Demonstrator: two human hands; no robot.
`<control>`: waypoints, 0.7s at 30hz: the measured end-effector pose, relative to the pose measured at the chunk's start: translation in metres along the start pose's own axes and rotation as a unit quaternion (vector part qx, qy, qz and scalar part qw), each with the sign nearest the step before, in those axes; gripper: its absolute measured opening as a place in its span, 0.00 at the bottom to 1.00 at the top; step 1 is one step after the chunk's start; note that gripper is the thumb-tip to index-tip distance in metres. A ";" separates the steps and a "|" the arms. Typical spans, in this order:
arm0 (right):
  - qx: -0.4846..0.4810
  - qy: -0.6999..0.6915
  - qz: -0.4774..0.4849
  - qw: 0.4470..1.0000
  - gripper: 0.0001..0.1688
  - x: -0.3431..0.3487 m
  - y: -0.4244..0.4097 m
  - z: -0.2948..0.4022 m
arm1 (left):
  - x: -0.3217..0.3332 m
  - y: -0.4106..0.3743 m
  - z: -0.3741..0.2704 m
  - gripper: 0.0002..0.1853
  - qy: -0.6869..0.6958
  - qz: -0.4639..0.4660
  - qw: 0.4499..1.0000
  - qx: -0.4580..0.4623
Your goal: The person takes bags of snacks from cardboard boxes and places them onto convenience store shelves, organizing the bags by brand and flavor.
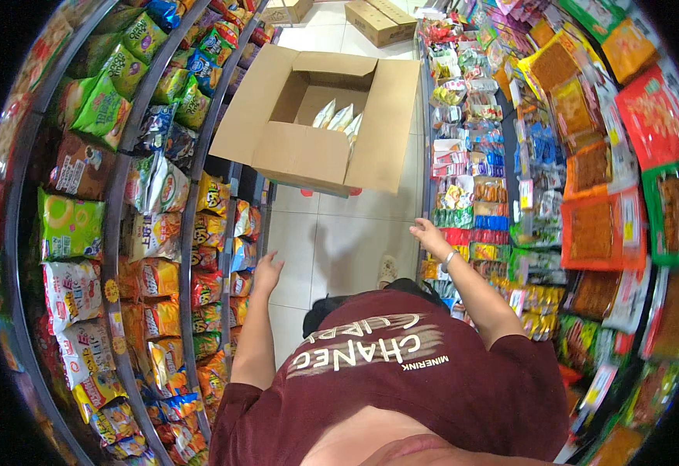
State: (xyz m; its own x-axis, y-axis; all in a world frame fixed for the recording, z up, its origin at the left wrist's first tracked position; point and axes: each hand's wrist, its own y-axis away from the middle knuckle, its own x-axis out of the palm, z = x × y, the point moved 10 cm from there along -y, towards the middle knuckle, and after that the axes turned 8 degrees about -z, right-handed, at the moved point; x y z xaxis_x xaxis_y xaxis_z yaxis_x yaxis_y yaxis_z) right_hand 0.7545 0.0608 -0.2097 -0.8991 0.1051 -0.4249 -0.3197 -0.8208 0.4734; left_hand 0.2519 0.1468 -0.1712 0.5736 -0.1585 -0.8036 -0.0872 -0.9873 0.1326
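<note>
My left hand hangs in the aisle beside the left snack shelves, empty, its thumb apart from the fingers. On the other side, my right hand is held out near the small packets of the right shelf, also empty, with its fingers loosely bent. A bracelet circles that wrist. Ahead of both hands stands a cardboard box with its flaps spread. Several pale snack bags stand inside towards its right side. Small red parts show under the box, but what supports it is mostly hidden.
Shelves of bagged snacks line my left. On the right are rows of small packets and larger packs. Another carton lies farther up the tiled floor. My shoe shows below.
</note>
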 end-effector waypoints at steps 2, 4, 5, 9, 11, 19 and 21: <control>0.024 -0.023 0.026 0.999 0.43 -0.004 -0.035 -0.006 | 0.017 -0.034 -0.077 0.26 -0.016 0.011 0.999 0.029; 0.094 -0.073 0.054 0.991 0.45 0.002 -0.061 0.016 | 0.021 -0.059 -0.126 0.26 -0.004 0.020 1.000 0.015; 0.129 -0.097 0.064 0.985 0.46 0.007 -0.071 0.028 | 0.026 -0.073 -0.141 0.26 -0.001 0.023 1.000 0.014; 0.146 -0.147 0.061 0.976 0.38 0.030 -0.126 0.057 | 0.034 -0.137 -0.192 0.27 -0.008 0.022 1.000 0.003; 0.170 -0.148 0.073 0.972 0.31 0.039 -0.134 0.077 | 0.040 -0.168 -0.194 0.30 0.010 0.004 1.000 -0.015; 0.038 0.046 0.364 0.929 0.24 0.091 -0.146 0.226 | 0.088 -0.253 -0.180 0.45 0.012 -0.089 0.971 -0.220; 0.049 0.099 0.435 0.893 0.25 0.110 -0.155 0.242 | 0.093 -0.274 -0.191 0.42 0.003 -0.059 0.980 -0.190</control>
State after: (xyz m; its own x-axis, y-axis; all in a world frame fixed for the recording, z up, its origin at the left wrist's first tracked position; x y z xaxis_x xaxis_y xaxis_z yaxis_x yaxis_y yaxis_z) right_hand 0.6326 0.3350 -0.1433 -0.7521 -0.6589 0.0134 0.4418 -0.4889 0.7522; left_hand 0.4848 0.4040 -0.1709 0.5667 -0.0427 -0.8228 0.2885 -0.9252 0.2466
